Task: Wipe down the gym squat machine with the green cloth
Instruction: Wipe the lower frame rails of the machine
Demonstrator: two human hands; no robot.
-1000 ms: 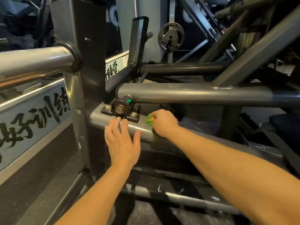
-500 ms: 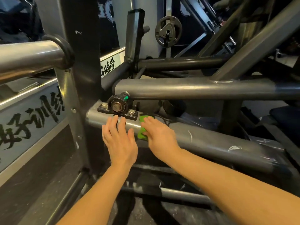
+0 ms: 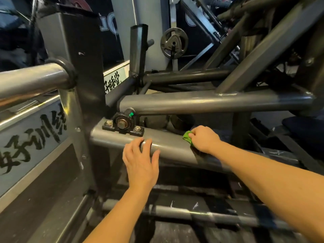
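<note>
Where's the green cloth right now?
In the head view, right of centre: the green cloth is bunched in the right hand on the lower grey frame tube, right of the bolted bearing block.

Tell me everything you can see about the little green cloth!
The green cloth is bright green, looks soft, and is scrunched into a small bunch. Most of it is hidden inside the right hand, whose curled fingers grip it. Only a crumpled edge pokes out on the left of the fist. It sits against the top of the grey metal tube of the squat machine, to the right of the bolted black bearing block. Nothing else visibly touches it.
</note>
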